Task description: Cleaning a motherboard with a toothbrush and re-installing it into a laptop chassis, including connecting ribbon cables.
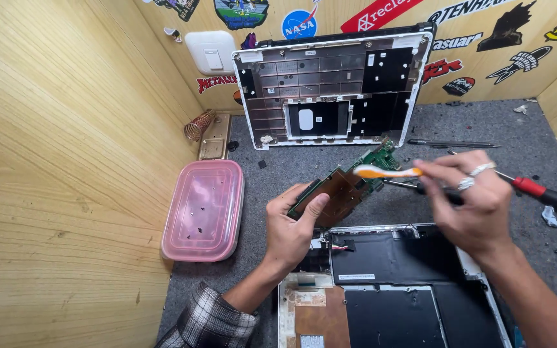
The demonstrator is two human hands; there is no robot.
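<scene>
My left hand (294,222) holds a green circuit board (349,183) with a brown film patch, tilted up above the grey mat. My right hand (469,193), with rings on two fingers, grips an orange and white toothbrush (388,172); its head rests against the upper face of the board. Below both hands lies an opened laptop base (388,283) with black panels and a copper-coloured patch.
A laptop cover (333,87) leans against the stickered back wall. A pink lidded plastic box (204,209) holding small screws sits at the left. A red-handled screwdriver (549,195) and a thin dark tool (452,144) lie at the right. Wooden walls enclose the mat.
</scene>
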